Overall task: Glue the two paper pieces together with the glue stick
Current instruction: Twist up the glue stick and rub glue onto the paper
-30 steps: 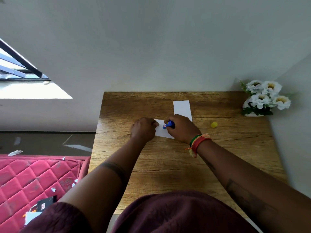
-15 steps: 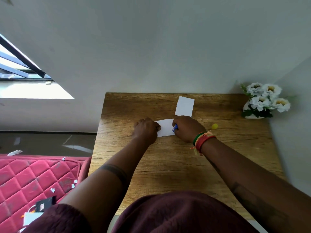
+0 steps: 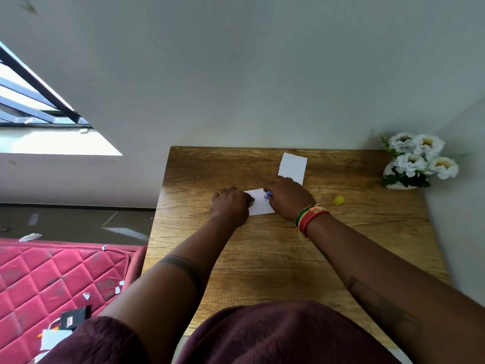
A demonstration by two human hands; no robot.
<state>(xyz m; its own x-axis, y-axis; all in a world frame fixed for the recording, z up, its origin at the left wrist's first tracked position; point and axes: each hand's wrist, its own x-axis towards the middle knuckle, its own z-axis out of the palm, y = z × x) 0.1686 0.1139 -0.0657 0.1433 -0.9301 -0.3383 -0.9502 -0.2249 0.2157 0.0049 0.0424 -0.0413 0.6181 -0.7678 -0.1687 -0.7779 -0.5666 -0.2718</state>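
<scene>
nearest the camera, your maroon sleeve (image 3: 275,337) fills the bottom edge, and both forearms run out from it over the wooden table (image 3: 262,258). at 9 o'clock of the table, off its edge, a red quilted mattress (image 3: 52,279) carries scattered paper scraps.

at mid-table, your left hand (image 3: 231,204) is curled, fingers pressed down on the left edge of the near paper piece (image 3: 259,204), pinning it flat to the wood. your right hand (image 3: 288,197) sits at 3 o'clock of that hand, closed around the blue glue stick (image 3: 267,194); only its tip shows past your fingers, and it rests on the top face of the near paper piece. whether glue is on the paper, you cannot tell from this view. coloured wristbands (image 3: 309,218) circle your right wrist.

at 3 o'clock of your right hand, apart from it, a small yellow cap (image 3: 338,200) lies on the wood.

at 12 o'clock of your right hand, the second paper piece (image 3: 292,166) lies flat, its near edge hidden behind your knuckles; contact between the two pieces cannot be confirmed.

at the table's far right corner, about 2 o'clock, a white vase of white flowers (image 3: 417,161) stands against the wall.
</scene>
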